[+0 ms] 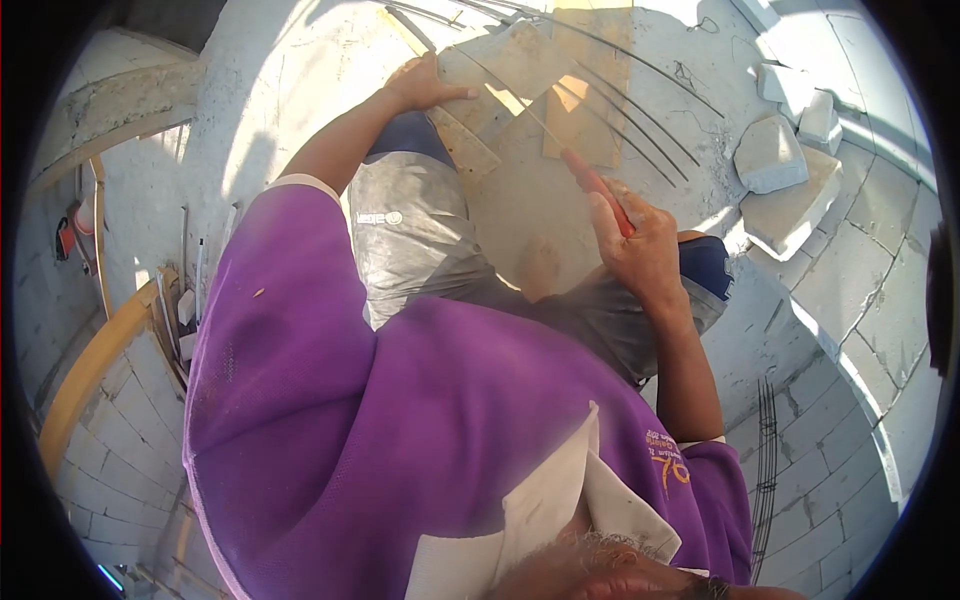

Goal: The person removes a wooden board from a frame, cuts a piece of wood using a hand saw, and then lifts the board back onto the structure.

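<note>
My right hand (640, 240) is closed around the red handle of a tool (600, 195). A thin dark line runs from the handle toward the upper left; whether it is a blade edge or a rod I cannot tell. My left hand (425, 82) lies on a narrow wooden board (465, 140) beside my left knee. Its thumb points right, and the fingers bend over the board, partly hidden. The tool's far end reaches the floor area just right of my left hand.
Several thin dark bars (640, 105) lie across a flat board (590, 125) ahead. Broken pale blocks (770, 155) are piled at the right by a block wall (870, 260). A curved wooden strip (95, 360) stands at the left. More bars (765, 470) lie at lower right.
</note>
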`<action>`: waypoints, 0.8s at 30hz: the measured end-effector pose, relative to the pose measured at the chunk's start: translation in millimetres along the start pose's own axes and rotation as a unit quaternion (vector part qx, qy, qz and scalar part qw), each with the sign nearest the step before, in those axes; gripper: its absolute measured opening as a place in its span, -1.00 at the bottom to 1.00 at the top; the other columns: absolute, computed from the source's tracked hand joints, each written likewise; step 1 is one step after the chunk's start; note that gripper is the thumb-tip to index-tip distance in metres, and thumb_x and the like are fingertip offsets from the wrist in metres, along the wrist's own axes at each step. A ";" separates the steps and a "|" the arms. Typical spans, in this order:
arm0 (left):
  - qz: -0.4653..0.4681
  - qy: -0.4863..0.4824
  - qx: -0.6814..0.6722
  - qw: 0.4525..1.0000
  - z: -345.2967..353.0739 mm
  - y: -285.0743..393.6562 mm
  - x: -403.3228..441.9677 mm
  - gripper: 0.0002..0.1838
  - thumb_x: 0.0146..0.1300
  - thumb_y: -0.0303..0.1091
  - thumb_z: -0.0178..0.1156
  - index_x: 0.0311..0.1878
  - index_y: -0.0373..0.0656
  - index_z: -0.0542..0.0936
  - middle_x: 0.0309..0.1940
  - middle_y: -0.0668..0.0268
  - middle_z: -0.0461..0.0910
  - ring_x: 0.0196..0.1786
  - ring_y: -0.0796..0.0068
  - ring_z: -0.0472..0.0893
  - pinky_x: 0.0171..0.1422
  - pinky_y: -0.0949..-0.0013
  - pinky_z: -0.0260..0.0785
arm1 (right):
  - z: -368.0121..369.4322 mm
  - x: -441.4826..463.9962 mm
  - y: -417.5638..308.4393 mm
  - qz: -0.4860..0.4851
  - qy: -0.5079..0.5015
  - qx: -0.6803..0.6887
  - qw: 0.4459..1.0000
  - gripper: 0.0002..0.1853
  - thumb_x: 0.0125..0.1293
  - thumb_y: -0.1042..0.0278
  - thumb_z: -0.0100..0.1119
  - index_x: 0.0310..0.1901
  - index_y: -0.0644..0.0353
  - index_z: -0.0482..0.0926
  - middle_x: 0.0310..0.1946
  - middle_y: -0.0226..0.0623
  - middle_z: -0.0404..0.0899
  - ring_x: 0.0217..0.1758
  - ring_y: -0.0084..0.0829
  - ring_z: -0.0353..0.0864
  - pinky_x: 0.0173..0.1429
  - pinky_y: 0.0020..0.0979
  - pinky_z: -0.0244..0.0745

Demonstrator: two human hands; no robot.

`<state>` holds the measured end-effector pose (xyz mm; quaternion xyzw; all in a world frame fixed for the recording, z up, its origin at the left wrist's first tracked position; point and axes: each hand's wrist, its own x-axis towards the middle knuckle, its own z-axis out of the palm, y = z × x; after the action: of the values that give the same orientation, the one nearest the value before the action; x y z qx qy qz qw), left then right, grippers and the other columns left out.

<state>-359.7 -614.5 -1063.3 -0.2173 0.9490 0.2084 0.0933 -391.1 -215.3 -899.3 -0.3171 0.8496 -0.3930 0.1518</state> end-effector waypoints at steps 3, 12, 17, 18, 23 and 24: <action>-0.002 -0.014 0.054 0.998 0.5 -15.3 -10.9 0.21 -0.04 0.64 0.28 0.16 -0.53 0.49 -0.01 -0.26 0.66 0.15 -0.07 0.67 0.29 0.12 0.49 | -2.6 -6.7 -4.4 -0.018 -0.012 -0.047 0.999 -0.60 0.38 0.12 0.24 0.00 0.32 0.72 -0.53 0.14 0.64 -0.43 0.07 0.72 -0.24 -0.09 0.60; -0.220 0.187 -0.054 0.956 121.9 -171.4 -194.1 0.08 0.29 0.66 -0.28 -0.23 -0.35 0.74 -0.14 -0.22 0.70 0.14 -0.11 0.65 0.22 -0.03 0.45 | 8.0 -20.4 7.5 -0.032 0.030 -0.086 0.995 -0.61 0.39 0.17 0.24 0.03 0.34 0.72 -0.35 0.13 0.72 -0.32 -0.06 0.78 -0.16 -0.24 0.61; -0.336 0.116 -0.070 0.932 74.0 -108.6 -205.1 0.09 0.29 0.67 -0.29 -0.25 -0.34 0.75 -0.19 -0.20 0.71 0.07 -0.13 0.68 0.18 -0.03 0.47 | 3.0 -40.2 -29.9 0.031 -0.002 -0.106 0.994 -0.63 0.40 0.19 0.25 0.03 0.36 0.71 -0.38 0.08 0.73 -0.35 -0.24 0.78 -0.19 -0.32 0.59; -0.342 0.103 -0.077 0.931 65.0 -102.7 -211.6 0.09 0.29 0.67 -0.30 -0.26 -0.34 0.75 -0.20 -0.19 0.71 0.06 -0.13 0.68 0.17 -0.03 0.48 | 0.9 -51.5 -38.1 0.048 0.009 -0.058 0.997 -0.64 0.41 0.22 0.26 0.04 0.35 0.71 -0.39 0.05 0.73 -0.36 -0.28 0.77 -0.19 -0.33 0.59; -0.331 0.138 -0.054 0.932 99.4 -139.0 -242.4 0.14 0.23 0.73 -0.34 -0.32 -0.32 0.77 -0.32 -0.16 0.72 -0.10 -0.16 0.72 0.06 -0.05 0.52 | 53.5 -76.6 -3.4 -0.059 0.040 -0.076 0.995 -0.64 0.40 0.28 0.26 0.10 0.34 0.69 -0.43 0.08 0.72 -0.40 -0.21 0.79 -0.26 -0.29 0.62; -0.326 0.159 -0.042 0.931 102.2 -142.7 -242.4 0.15 0.21 0.75 -0.33 -0.31 -0.31 0.77 -0.32 -0.17 0.71 -0.12 -0.15 0.73 0.05 -0.04 0.52 | 55.3 -74.4 -6.5 -0.064 0.047 -0.078 0.994 -0.64 0.40 0.28 0.26 0.10 0.34 0.69 -0.43 0.08 0.72 -0.40 -0.21 0.79 -0.26 -0.29 0.62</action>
<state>-71.2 -596.2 -1140.7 -0.5490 0.8185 0.1689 -0.0055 -304.2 -201.1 -929.4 -0.3630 0.8617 -0.3493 0.0608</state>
